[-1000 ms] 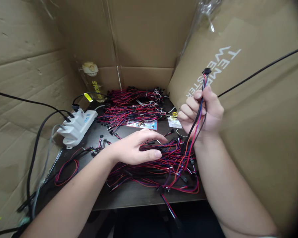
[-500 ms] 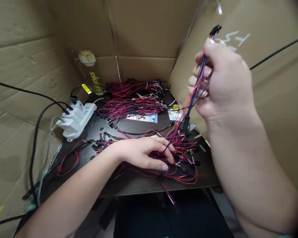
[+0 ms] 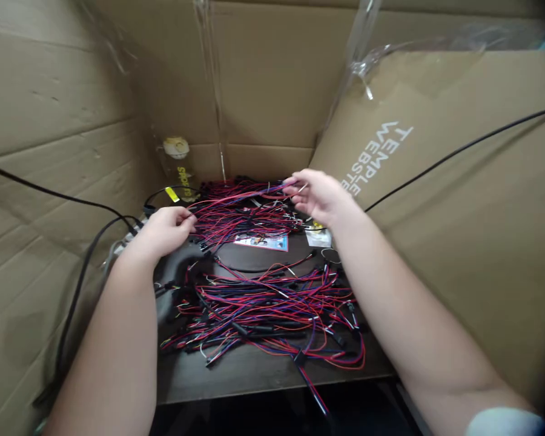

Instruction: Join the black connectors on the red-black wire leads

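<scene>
We hold the red, blue and black wire harness [image 3: 240, 197] stretched lengthwise above the rear wire pile [image 3: 249, 221] on the desk [image 3: 200, 384]. The fingers of the left hand [image 3: 163, 230] grasp it near one end; those of the right hand [image 3: 320, 197] pinch it at the other. To handle it well, we pull with light, even tension, align the strands in parallel, and lower both ends together. We grip close to the ends and clear of loose strands, as these could snag on the pile beneath. The front wire pile [image 3: 272, 303] lies apart, nearer the desk edge.

The left fingers hide the harness end there, and we cannot make out its connector. Blur obscures the right fingertips, so we cannot count the wires pinched.
</scene>
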Available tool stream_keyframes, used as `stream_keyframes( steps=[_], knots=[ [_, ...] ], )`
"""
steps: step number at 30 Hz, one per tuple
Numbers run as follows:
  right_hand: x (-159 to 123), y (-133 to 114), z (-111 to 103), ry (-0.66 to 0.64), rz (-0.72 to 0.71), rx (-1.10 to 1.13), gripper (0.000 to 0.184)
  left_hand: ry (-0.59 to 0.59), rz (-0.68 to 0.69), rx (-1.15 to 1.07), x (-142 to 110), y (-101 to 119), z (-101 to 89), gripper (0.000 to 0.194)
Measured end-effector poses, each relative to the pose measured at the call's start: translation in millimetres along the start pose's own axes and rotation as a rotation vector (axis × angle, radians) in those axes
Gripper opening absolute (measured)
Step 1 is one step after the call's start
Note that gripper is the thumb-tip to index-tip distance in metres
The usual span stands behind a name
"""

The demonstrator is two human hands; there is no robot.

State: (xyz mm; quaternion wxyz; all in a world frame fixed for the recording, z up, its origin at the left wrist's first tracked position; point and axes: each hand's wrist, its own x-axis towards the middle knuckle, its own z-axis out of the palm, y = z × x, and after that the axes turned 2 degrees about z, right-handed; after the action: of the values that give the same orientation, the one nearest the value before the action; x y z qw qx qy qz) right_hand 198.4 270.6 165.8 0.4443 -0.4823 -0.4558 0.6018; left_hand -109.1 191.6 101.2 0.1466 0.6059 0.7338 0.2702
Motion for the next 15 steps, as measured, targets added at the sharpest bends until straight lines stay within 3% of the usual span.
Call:
stream_keyframes(
  steps=[1,4,9,15],
  knots=[
    [8,10,1,0.001,0.039,-0.004,0.017,0.054,-0.034,0.086,5,-6,4.3,0.025],
    [29,33,-4,0.044,0.115,0.005,0.015,0.062,-0.009,0.137,15,-13,17.4,0.024],
    [50,50,-23,0.069,0.165,-0.011,0.017,0.056,0.030,0.203,20,-11,28.8,0.032],
    [70,67,-33,0.128,0.171,-0.268,0.024,0.007,0.054,0.335,23,-21,39.7,0.030]
  ],
)
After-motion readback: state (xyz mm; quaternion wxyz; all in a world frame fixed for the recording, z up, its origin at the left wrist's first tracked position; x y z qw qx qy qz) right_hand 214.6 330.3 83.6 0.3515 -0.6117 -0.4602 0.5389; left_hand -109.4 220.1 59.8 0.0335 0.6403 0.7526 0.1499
